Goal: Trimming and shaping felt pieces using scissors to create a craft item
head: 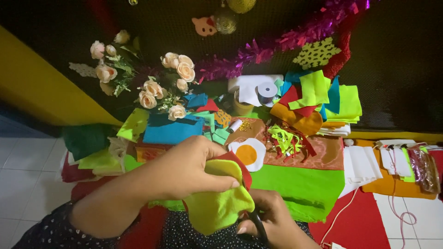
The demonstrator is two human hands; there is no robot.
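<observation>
A piece of lime-green felt point(217, 205) sits low in the middle, held over the person's lap, with a red felt piece point(241, 167) tucked right behind it. The left hand point(184, 168) comes over the top, its fingers point(221, 183) pressed together and pinching the upper edge of the green piece. The right hand point(270, 216) is underneath and to the right, fingers curled shut around the dark handles of a pair of scissors point(258, 226); the blades are hidden behind the felt.

Just past the hands lies a felt fried egg point(248, 153), white with an orange yolk, resting on a large green felt sheet point(304, 184). Beyond that are a heap of lime-green and red felt strips point(287, 139), a stack of coloured felt squares point(323, 97) and a roll of tape point(266, 91). To the left stands a bunch of cream artificial roses point(152, 83). Purple tinsel point(277, 46) runs along the dark wall, with a pale snowflake cut-out point(316, 53) beside it.
</observation>
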